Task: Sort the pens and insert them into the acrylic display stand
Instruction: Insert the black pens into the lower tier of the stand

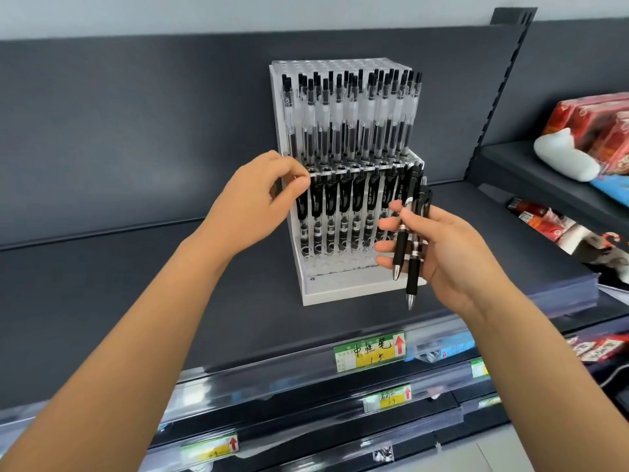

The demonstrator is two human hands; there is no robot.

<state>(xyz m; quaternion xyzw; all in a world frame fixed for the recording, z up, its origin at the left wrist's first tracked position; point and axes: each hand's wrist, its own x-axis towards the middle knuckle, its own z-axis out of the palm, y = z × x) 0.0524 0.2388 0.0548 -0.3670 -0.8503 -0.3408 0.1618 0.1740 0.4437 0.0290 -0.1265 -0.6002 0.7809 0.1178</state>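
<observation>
**While one hand pinches at the rack, the other carries the spare pens**

Where the left hand (pixel 262 199) reaches up to the left edge of the acrylic display stand (pixel 357 292), its thumb and forefinger are closed tip to tip and the other fingers are curled in behind. They seem to pinch the top of the leftmost pen (pixel 301 207) in the lower tier, though the fingertips hide the contact.

The stand sits upright on a dark grey shelf (pixel 136 284), against the back panel. It is clear acrylic on a pale base, with two stepped tiers. The upper tier is packed with clear-barrelled pens (pixel 357 114) with black tops, standing upright. The lower tier holds a row of black-gripped pens (pixel 343 206) with printed labels, and round holes show along its front rows.

Just in front of the stand's right side, the right hand (pixel 452 247) lies palm up. Its fingers are loosely curled under a small bundle of black pens (pixel 413 233), and the thumb presses across them. Their silver tips point down, past the heel of the palm.

Below, a yellow and green price label (pixel 369 350) with a red arrow sits on the shelf edge. On the neighbouring shelf to the right lie red packages (pixel 599 127) and a white object (pixel 565 155)
</observation>
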